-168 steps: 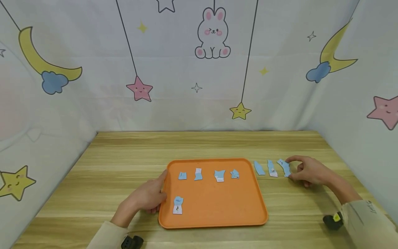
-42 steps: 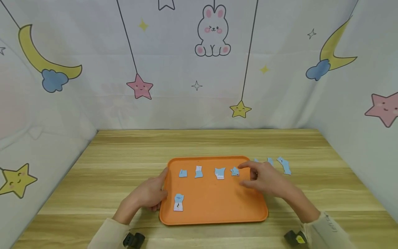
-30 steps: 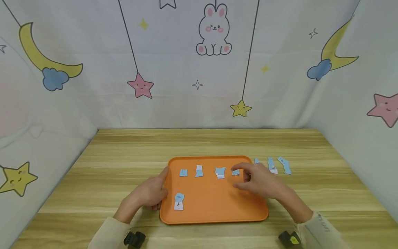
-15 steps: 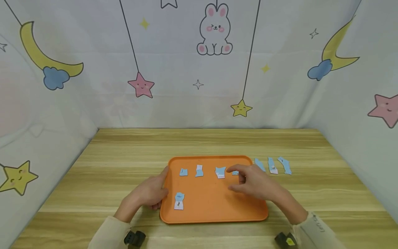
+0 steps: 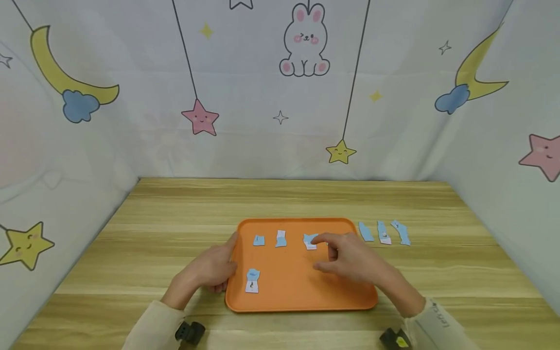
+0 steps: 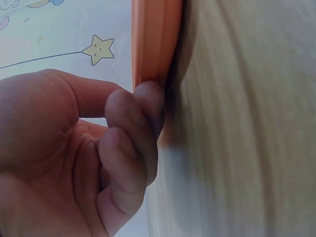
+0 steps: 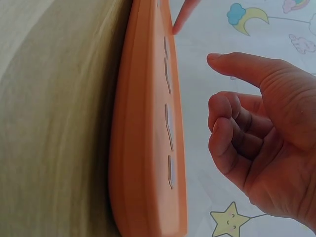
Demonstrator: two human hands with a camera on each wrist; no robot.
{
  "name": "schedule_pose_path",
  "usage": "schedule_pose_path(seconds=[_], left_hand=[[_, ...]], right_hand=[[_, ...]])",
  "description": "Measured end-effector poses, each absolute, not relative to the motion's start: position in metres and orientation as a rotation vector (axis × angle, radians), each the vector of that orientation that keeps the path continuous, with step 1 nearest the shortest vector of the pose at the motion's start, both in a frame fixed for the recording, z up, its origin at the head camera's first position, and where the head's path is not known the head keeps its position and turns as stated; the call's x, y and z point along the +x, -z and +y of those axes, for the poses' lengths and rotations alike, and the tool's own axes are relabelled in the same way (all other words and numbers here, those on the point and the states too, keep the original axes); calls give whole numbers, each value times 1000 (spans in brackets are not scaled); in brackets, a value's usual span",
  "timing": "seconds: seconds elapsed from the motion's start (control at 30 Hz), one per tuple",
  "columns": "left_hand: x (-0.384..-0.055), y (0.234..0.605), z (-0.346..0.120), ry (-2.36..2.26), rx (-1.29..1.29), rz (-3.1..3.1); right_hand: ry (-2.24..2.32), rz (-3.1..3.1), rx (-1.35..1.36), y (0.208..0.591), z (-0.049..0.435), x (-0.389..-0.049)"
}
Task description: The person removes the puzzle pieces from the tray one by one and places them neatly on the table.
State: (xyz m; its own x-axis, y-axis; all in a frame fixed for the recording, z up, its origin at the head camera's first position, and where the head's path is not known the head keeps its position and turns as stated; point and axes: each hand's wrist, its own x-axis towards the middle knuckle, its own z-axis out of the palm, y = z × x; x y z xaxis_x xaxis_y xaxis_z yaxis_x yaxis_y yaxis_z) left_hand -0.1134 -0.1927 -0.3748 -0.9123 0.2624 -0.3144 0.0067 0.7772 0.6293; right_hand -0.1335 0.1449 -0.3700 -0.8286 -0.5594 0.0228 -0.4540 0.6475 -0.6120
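My left hand (image 5: 212, 266) holds the left rim of the orange tray (image 5: 302, 307), index finger and thumb at the edge; the left wrist view shows the other fingers curled against the tray's side. My right hand (image 5: 354, 257) hovers over the tray's right half, thumb and index finger apart with nothing between them. Under its index fingertip, in the head view, lies a blue-and-white irregular flat piece (image 5: 308, 244). A further piece to its right is mostly hidden behind the hand. Farther left lie a small blue piece (image 5: 259, 240), a white-and-blue piece (image 5: 281, 238) and a larger one (image 5: 252, 281) nearer the front.
Right of the tray, on the wooden table (image 5: 183, 199), lie a plain blue piece (image 5: 365, 232), a blue-and-white piece (image 5: 383, 233) and a curved blue piece (image 5: 401, 233). A printed white curtain (image 5: 245, 155) hangs behind and at both sides.
My right hand has come left from the loose pieces beside the tray to over the tray, and keeps drifting left past the rightmost tray piece. The left hand stays at the rim.
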Motion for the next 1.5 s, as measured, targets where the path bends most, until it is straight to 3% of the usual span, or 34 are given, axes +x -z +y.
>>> schedule_pose_path(seconds=[1.5], left_hand=[[-116,377,-192,-916,184,2575]], right_hand=[[841,2630,-852,370,76,-113]])
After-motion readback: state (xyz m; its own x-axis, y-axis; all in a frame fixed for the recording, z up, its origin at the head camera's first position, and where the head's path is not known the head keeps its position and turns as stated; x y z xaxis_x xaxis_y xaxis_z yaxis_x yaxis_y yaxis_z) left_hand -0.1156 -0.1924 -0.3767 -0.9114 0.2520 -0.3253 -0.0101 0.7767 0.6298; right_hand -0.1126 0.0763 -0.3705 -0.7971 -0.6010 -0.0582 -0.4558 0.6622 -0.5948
